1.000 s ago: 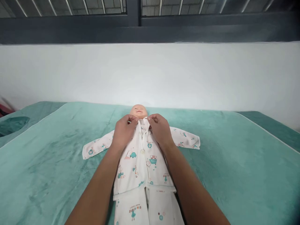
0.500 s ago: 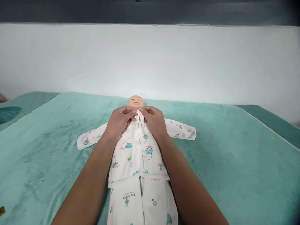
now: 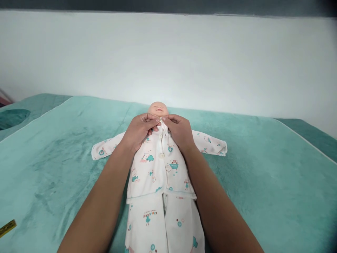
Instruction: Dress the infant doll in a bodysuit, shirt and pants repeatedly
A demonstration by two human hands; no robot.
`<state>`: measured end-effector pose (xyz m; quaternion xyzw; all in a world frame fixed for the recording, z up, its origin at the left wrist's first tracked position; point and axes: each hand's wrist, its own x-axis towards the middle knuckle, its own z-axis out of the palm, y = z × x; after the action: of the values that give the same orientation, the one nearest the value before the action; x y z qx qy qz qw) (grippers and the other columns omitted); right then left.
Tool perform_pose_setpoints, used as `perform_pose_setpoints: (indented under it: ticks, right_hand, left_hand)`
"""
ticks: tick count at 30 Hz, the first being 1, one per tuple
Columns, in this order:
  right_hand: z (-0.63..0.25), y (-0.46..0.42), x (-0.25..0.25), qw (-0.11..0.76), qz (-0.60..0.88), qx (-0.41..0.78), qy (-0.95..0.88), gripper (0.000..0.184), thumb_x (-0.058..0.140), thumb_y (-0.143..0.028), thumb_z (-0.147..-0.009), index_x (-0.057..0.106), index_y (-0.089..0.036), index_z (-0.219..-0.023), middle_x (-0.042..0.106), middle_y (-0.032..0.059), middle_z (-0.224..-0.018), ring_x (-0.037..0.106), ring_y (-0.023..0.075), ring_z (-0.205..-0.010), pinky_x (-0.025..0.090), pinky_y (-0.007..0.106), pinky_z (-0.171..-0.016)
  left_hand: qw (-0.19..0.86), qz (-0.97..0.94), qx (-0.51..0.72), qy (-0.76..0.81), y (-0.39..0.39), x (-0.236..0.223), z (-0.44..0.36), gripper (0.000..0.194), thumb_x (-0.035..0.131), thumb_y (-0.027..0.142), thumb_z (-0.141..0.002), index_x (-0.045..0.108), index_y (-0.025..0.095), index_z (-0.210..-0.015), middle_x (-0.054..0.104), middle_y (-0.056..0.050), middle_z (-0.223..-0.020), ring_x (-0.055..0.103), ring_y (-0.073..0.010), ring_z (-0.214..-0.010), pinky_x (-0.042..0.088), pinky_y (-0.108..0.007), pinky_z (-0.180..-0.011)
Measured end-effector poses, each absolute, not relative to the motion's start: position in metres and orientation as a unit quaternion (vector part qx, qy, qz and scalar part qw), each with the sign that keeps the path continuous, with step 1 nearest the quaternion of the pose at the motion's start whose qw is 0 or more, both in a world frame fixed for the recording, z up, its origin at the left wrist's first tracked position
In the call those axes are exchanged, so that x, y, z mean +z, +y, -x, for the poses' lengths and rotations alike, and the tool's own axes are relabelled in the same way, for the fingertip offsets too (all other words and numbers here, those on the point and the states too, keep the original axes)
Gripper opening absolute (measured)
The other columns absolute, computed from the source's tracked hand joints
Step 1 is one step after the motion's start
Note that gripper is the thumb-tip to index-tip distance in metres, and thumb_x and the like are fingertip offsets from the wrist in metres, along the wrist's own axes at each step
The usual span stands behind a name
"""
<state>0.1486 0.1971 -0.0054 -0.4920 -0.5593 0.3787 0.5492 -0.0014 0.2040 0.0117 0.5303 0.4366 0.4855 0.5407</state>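
Note:
A baby doll (image 3: pixel 158 108) lies on its back, dressed in a white printed shirt (image 3: pixel 147 168) and matching trousers (image 3: pixel 147 228). My left hand (image 3: pixel 140 130) pinches one side of the shirt's collar, just below the doll's chin. Opposite it, my right hand (image 3: pixel 180 130) grips the other side of the collar between thumb and fingers. The fingertips of both hands almost meet, and they hide the top fastening. Lower on the shirt front a button (image 3: pixel 161 155) shows. Both sleeves stretch outward to the sides.
A teal plush blanket (image 3: pixel 250 182) lies under the doll. Behind it rises a white wall (image 3: pixel 168 56). A yellow strip with dark marks (image 3: pixel 7 227) lies at the lower left edge. A darker green cover (image 3: pixel 308 133) shows at the right.
The view has tilted down and shifted slightly left, so the doll appears higher and further right. Both hands stay at the collar, with only slight finger movement.

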Motion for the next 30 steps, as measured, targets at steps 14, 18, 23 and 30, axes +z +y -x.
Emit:
perform_pose_setpoints:
  ticks: [14,18,23,30]
  right_hand:
    - [-0.162,0.195,-0.008,0.523,0.414,0.481,-0.568,0.023,0.072,-0.033,-0.074,0.077,-0.023,-0.094,0.074,0.0033,-0.103,0.066,0.0196,-0.098,0.050,0.036,-0.089]
    - [-0.162,0.194,-0.004,0.509,0.421,0.472,-0.584,0.023,0.071,-0.032,-0.075,0.076,-0.022,-0.095,0.074,0.0036,-0.101,0.065,0.0183,-0.096,0.050,0.035,-0.088]
    - [-0.157,0.192,0.001,0.491,0.449,0.414,-0.620,0.021,0.067,-0.026,-0.074,0.073,-0.021,-0.094,0.070,0.0014,-0.097,0.062,0.0131,-0.084,0.048,0.029,-0.080]
    - [-0.154,0.190,0.003,0.458,0.475,0.425,-0.620,0.023,0.066,-0.023,-0.070,0.066,-0.020,-0.093,0.067,-0.0007,-0.089,0.059,0.0115,-0.071,0.045,0.026,-0.067]
  left_hand:
    - [0.522,-0.517,0.498,0.462,0.202,0.013,-0.001,0.011,0.071,0.021,-0.075,0.062,0.015,-0.074,0.063,-0.001,-0.060,0.046,-0.0058,-0.049,0.035,-0.020,-0.048]
    - [0.518,-0.533,0.498,0.447,0.204,0.009,0.000,0.013,0.072,0.022,-0.074,0.061,0.016,-0.078,0.064,-0.001,-0.063,0.051,-0.0073,-0.052,0.035,-0.019,-0.048]
    - [0.512,-0.542,0.483,0.459,0.204,0.009,0.001,0.019,0.071,0.031,-0.076,0.061,0.017,-0.082,0.065,-0.002,-0.066,0.056,-0.0095,-0.057,0.036,-0.020,-0.047]
    - [0.516,-0.546,0.468,0.466,0.203,0.009,0.001,0.027,0.072,0.022,-0.070,0.062,0.019,-0.095,0.061,0.000,-0.064,0.055,-0.0105,-0.058,0.038,-0.021,-0.051]
